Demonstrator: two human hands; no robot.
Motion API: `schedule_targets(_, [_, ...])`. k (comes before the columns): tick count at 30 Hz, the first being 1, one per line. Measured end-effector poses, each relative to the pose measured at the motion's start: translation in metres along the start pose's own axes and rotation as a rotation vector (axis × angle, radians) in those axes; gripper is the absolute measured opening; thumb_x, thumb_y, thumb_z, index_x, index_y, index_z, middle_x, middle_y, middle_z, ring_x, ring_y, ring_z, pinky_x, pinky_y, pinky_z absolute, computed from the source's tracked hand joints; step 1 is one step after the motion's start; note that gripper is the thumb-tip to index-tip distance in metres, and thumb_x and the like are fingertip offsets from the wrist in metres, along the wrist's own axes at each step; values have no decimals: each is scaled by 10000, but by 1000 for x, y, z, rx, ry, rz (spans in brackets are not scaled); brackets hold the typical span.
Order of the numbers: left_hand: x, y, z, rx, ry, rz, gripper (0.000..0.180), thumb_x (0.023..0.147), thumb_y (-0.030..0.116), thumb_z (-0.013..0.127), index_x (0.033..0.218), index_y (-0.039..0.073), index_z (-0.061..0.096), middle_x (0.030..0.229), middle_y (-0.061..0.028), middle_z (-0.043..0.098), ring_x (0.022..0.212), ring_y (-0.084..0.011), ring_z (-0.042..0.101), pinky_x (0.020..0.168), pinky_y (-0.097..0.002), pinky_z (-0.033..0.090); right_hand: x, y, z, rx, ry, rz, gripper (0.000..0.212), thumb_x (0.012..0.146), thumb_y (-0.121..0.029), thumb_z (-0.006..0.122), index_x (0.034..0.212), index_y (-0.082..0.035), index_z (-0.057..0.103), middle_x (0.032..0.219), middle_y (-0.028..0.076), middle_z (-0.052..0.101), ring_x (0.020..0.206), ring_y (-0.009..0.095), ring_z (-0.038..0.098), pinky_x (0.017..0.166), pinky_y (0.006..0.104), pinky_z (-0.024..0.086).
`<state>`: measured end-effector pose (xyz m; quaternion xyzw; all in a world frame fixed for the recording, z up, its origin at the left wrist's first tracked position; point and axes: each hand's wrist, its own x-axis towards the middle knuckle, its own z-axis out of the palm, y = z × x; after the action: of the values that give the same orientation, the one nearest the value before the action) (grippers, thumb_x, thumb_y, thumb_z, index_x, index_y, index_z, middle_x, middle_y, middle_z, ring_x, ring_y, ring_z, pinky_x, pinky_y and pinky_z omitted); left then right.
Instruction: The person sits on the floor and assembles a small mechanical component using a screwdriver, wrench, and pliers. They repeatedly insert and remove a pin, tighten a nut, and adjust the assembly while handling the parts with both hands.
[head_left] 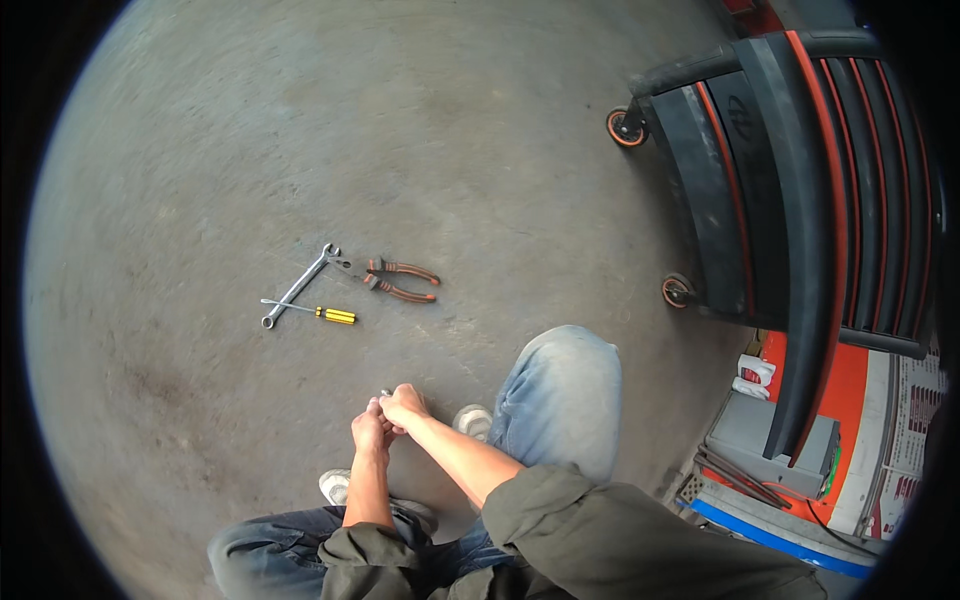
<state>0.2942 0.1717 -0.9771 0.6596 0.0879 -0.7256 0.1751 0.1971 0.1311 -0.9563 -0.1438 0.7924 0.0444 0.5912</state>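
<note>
A person's left hand and right hand meet, fingers curled together, pinching a small metal piece at their tips. Just beyond the fingers, a yellow-handled screwdriver crosses a combination wrench beside orange-handled pliers; a wheeled black tool cabinet stands far right of them.

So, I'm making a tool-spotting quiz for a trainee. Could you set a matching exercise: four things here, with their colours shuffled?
Things
1. Wrench
2. Screwdriver
3. Pliers
4. Tool cart

Colours
A. Yellow and black at one end
B. Dark with red stripes
C. Silver all over
D. Orange and dark, spread in a V

Pairs: 1-C, 2-A, 3-D, 4-B
</note>
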Motion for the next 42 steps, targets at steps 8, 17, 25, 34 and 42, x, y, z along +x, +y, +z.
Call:
schedule_targets(8, [19,-18,5,-139,-89,-145,337,1035,403,497,975,104,638,762,-16,643,543,-151,573,463,-303,479,1,7,0,-242,105,2,457,1010,-363,544,920,46,726,787,200,731,644,286,738,593,398,606])
schedule_targets(17, [12,-38,17,-618,-346,-255,339,1057,377,449,943,106,619,733,-10,619,406,-99,440,314,-205,314,16,40,-3,-233,97,-59,491,1021,-358,464,991,62,716,894,244,731,781,335,745,731,429,612])
schedule_targets(25, [18,-39,16,-757,-431,-308,313,1053,330,489,986,64,638,836,-50,679,413,-104,453,306,-208,308,-5,22,-2,116,-6,50,386,1077,-324,458,848,-30,555,642,37,553,453,119,493,375,273,416])
schedule_targets(34, [33,-48,26,-897,-412,-277,296,1016,290,489,877,69,628,805,-82,676,423,-115,457,326,-218,310,7,18,3,-3,68,40,410,1047,-249,447,889,59,668,726,132,669,474,196,595,413,336,474])
schedule_targets(42, [40,-52,39,-976,-246,-287,223,954,228,512,823,83,618,754,-77,652,567,-205,575,512,-349,502,20,23,5,-138,56,40,377,1046,-232,418,899,25,651,792,156,661,598,209,568,511,367,425])
